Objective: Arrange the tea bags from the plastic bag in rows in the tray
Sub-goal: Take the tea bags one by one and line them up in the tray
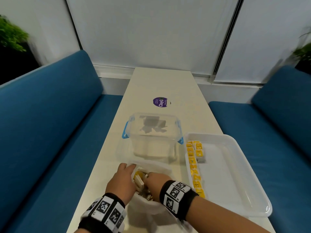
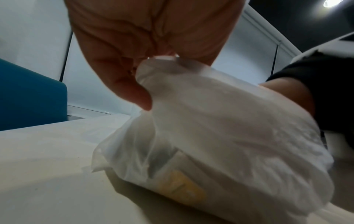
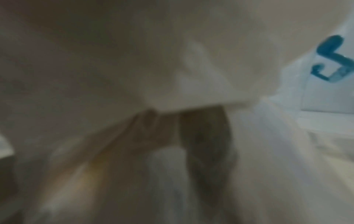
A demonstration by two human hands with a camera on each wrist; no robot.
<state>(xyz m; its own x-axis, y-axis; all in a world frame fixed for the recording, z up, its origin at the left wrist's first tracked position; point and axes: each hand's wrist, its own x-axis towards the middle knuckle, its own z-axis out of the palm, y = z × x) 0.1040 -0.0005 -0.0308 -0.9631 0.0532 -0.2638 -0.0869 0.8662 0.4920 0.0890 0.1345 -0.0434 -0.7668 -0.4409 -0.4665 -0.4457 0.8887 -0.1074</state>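
Note:
A white plastic bag [image 1: 148, 207] lies at the table's near edge with its mouth open. Inside it are several yellow and white tea bags [image 1: 139, 180]. My left hand [image 1: 129, 167] pinches the bag's rim; in the left wrist view its fingers [image 2: 134, 91] bunch the thin plastic bag [image 2: 210, 128]. My right hand [image 1: 151, 176] reaches into the bag among the tea bags; its fingertips are hidden and the right wrist view is blurred. To the right, a clear tray [image 1: 227, 174] holds one long row of yellow tea bags [image 1: 193, 165] along its left wall, with a short second row [image 1: 199, 152] beside it.
A clear lidded container [image 1: 151, 132] with blue latches [image 3: 333, 60] stands just behind the bag. A purple round sticker [image 1: 160, 102] lies farther back on the narrow white table [image 1: 159, 81]. Blue sofas [image 1: 50, 123] flank the table on both sides.

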